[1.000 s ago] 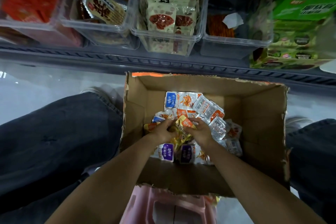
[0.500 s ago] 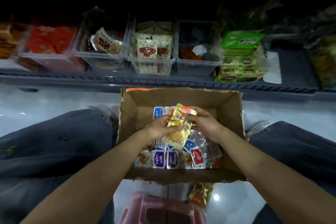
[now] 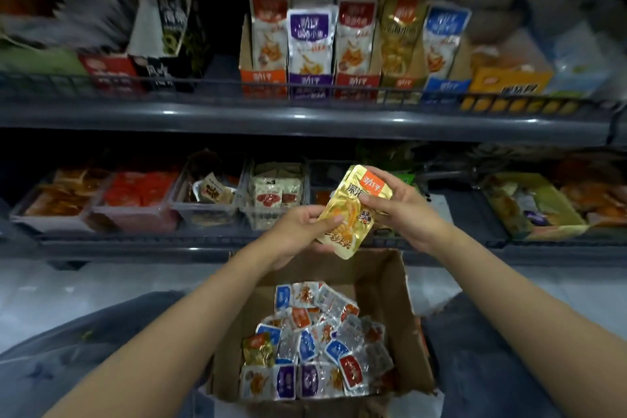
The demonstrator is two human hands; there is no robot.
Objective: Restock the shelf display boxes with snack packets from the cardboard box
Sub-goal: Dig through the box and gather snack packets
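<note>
I wear dark blue-grey denim jeans (image 3: 61, 373) on both legs, with faint darker marks on the left thigh. My forearms (image 3: 176, 332) are bare.

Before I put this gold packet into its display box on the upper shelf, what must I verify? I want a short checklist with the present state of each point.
1. Gold foil snack packet gripped by left hand and right hand: ok.
2. Packet lifted clear of the brown cardboard box: ok.
3. Matching gold display box in view on the grey upper shelf: ok.
4. Free room in that display box: cannot tell.
5. Packet logo end up: ok, though tilted.
</note>
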